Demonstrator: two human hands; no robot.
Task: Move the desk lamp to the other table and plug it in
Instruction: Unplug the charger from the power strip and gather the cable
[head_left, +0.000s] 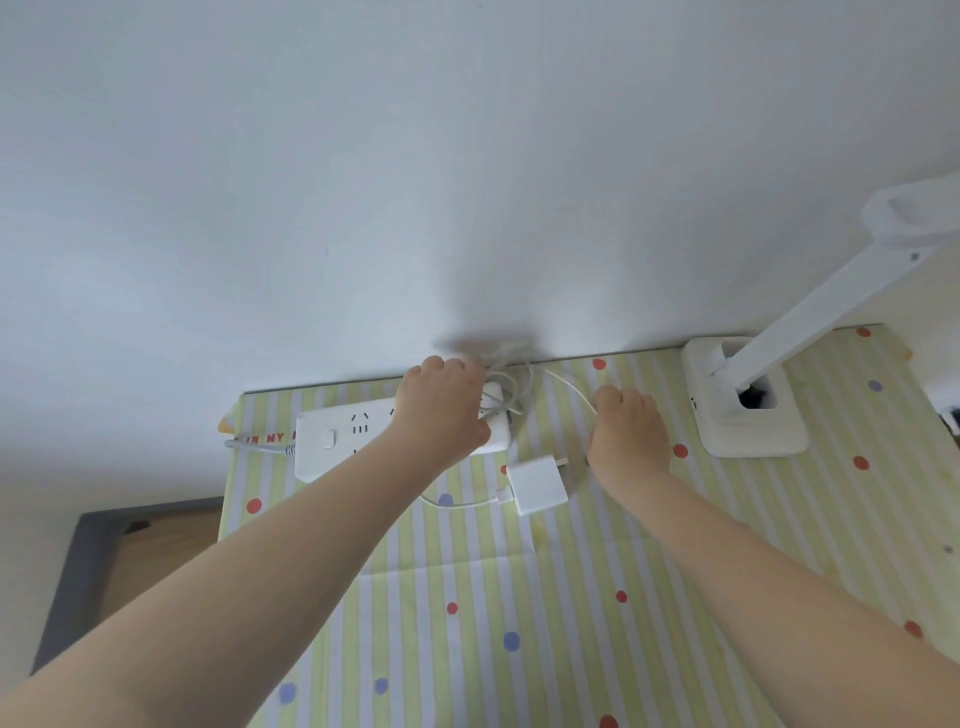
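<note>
A white desk lamp (748, 395) stands on its square base at the far right of a counter (519, 597) covered in a striped, dotted cloth, its arm slanting up and to the right until the head is cut off by the frame's edge. The left hand (441, 410) reaches over a white power strip (343, 441) lying along the wall, fingers curled around a tangle of white cable (511, 387). The right hand (628, 431), fingers curled, pinches a strand of the same cable just beside the lamp base. A white plug adapter (537, 486) lies unplugged between the wrists, prongs pointing toward the wall. Both fingertips are hidden behind the knuckles.
</note>
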